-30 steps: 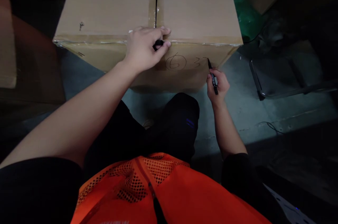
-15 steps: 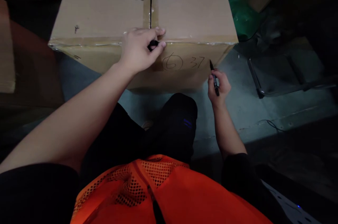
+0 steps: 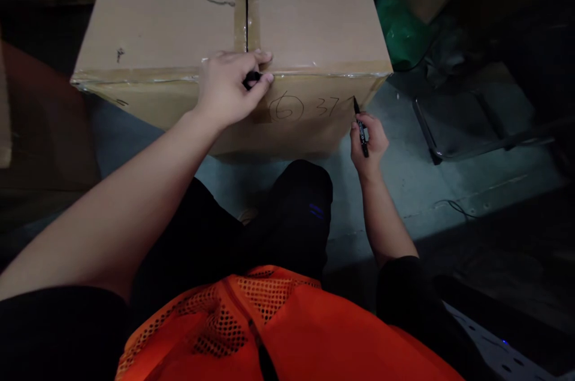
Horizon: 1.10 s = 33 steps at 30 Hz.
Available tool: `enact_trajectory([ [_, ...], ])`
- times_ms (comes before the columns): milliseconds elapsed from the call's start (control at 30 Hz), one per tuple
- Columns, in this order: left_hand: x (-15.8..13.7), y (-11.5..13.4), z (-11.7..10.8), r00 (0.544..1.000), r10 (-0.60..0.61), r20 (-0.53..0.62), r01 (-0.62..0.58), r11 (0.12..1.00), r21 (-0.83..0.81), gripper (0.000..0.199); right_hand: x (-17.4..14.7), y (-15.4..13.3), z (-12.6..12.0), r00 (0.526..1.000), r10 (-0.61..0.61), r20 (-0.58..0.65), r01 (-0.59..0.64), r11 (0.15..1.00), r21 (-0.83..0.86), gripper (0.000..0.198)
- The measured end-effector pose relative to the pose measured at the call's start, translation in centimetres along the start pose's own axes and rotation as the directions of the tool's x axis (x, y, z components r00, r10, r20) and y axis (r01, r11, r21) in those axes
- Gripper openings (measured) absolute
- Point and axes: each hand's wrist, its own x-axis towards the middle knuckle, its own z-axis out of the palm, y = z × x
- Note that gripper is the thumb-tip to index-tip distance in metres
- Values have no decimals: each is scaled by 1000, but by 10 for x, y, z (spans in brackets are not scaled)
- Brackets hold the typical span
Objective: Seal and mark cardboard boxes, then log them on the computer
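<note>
A large cardboard box [image 3: 314, 21] stands in front of me, its top flaps meeting at a taped seam. Its near side bears a circled 6 and the number 37 in black ink. My right hand [image 3: 369, 144] grips a black marker pen [image 3: 360, 132], whose tip touches the box just right of the 37, at a short fresh stroke. My left hand [image 3: 233, 84] rests on the near top edge by the seam. Between its thumb and fingers is a small black piece that looks like the pen's cap [image 3: 251, 78].
Right of the box lies a green plastic bag [image 3: 402, 30]. A dark folding chair [image 3: 462, 120] stands on the grey-green floor [image 3: 399, 189], with a thin cable [image 3: 458, 208] nearby. Other cardboard [image 3: 45, 117] is at the left. My knee [image 3: 305, 189] is close below the box.
The marker tip has come onto the box, and a short line now shows right of the 37. The whole view has shifted slightly; my left hand keeps its place on the edge.
</note>
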Motion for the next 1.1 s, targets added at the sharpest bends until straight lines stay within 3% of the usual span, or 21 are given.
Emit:
enact_trajectory([
  [233,1,-4,3,999,0,34,-3,996,87,26,-1,4,-4,997,-61,-46,60,998,-21,18],
  [533,0,4,-4,1000,4,-6,-4,999,-39,26,-7,6,1,999,-20,47,21,999,-26,24],
  [700,-1,-6,6,1000,30,-7,-29,996,80,21,-34,18,9,988,67,138,-60,997,-56,29],
  [833,1,-9,6,999,-7,51,-1,988,151,24,-32,7,1,998,36,53,-34,999,-25,24],
  [967,1,16,-13,1000,29,7,-29,999,22,31,-21,-26,-22,994,99,-40,-98,995,31,21],
  [1033,-8,44,-27,990,130,-52,-133,989,-59,35,-23,-45,-36,975,212,-72,-202,971,124,23],
  [1100,-25,77,-37,971,238,-18,-238,961,-140,36,-30,-64,-48,936,348,-49,-327,915,236,27],
])
